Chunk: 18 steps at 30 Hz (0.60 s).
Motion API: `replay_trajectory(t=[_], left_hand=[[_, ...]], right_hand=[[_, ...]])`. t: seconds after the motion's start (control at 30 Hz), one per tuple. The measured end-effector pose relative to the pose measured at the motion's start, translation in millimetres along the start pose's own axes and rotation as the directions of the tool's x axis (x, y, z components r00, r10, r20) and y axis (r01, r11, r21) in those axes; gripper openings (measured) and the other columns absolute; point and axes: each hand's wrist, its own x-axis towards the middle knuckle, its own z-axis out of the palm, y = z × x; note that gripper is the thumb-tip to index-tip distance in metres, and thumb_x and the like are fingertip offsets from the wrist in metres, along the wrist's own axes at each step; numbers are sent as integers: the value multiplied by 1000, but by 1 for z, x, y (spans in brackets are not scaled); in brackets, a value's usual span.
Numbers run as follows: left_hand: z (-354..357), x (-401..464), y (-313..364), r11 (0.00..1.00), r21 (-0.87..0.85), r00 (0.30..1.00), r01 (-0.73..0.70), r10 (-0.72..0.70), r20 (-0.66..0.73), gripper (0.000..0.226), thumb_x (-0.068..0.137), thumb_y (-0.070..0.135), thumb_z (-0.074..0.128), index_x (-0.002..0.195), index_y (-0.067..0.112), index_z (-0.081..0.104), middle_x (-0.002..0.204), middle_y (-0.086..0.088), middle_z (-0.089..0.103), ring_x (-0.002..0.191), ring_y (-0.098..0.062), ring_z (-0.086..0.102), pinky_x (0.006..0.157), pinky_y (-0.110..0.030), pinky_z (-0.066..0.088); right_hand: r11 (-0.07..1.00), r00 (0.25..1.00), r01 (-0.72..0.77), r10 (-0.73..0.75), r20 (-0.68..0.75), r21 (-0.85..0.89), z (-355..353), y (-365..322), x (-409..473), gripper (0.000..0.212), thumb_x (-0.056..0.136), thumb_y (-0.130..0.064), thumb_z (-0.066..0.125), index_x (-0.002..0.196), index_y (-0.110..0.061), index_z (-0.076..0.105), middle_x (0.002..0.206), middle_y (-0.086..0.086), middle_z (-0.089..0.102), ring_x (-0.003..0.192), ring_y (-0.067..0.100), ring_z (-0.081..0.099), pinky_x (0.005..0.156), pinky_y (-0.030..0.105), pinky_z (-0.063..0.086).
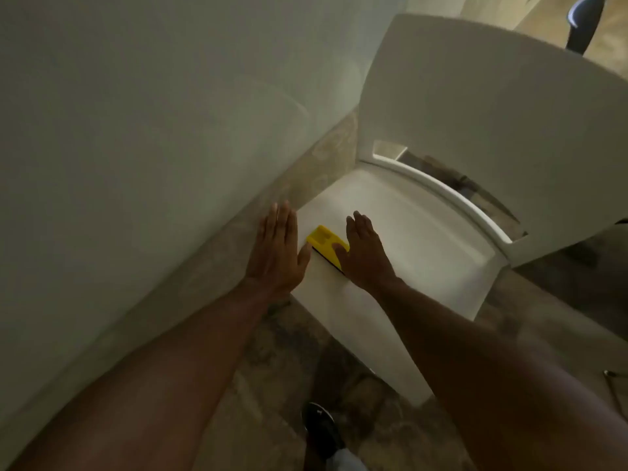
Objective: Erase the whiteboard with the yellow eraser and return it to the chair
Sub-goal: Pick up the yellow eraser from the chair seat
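The yellow eraser (324, 243), with a dark felt strip along its near edge, lies flat on the front left of the white chair (418, 239) seat. My right hand (365, 253) hovers over the eraser's right end, fingers spread, thumb resting on or just above the yellow top. My left hand (280, 248) is flat and open just left of the eraser, at the seat's left edge. Neither hand grips the eraser. The whiteboard is not recognisable in this view.
A large pale wall or panel (136, 130) fills the left side, close beside the chair. The chair's tall white backrest (492, 113) rises at the right. Below is mottled stone floor (272, 362) with my dark shoe (321, 428). A dark object (582, 22) stands at the top right.
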Motion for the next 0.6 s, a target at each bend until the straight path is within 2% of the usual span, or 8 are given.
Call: replay_trajectory(t=[0.17,0.27,0.37,0.47,0.6], left_hand=[[35,0,8,997,-51,993,56,-51,104,75,108,40,36,161,-9,14,171,-30,7,161,-46,4,133,-54,6],[47,-3,11,997,-47,991,54,-48,124,75,110,40,37,162,-9,13,172,-28,3,161,-44,-1,133,-54,5],[55,-4,13,998,-4,986,66,-64,152,77,110,42,34,163,-7,7,173,-26,-3,162,-41,-7,133,-51,2],[55,-4,13,997,-23,988,70,-66,142,77,110,42,33,164,-6,4,173,-25,-5,162,-40,-9,133,-50,-1],[41,-14,10,992,-48,989,118,-113,98,76,111,42,34,164,-4,4,173,-24,-5,162,-39,-8,131,-43,-9]], right_hand=[[997,991,-74,72,115,13,27,12,9,68,103,-39,43,157,-9,14,165,15,9,152,31,6,122,43,14],[999,990,-40,40,133,-1,36,9,11,65,102,-37,46,156,-14,18,163,18,17,149,36,17,120,47,24],[995,987,25,-8,161,-100,44,8,10,61,101,-35,47,155,-18,24,160,22,23,144,41,28,115,49,33],[991,986,23,1,169,-136,44,8,12,59,100,-28,47,154,-24,24,156,22,26,136,41,35,109,49,39],[999,993,6,0,122,-47,35,-7,7,61,96,-23,49,152,-25,25,148,19,28,127,37,36,101,46,41]])
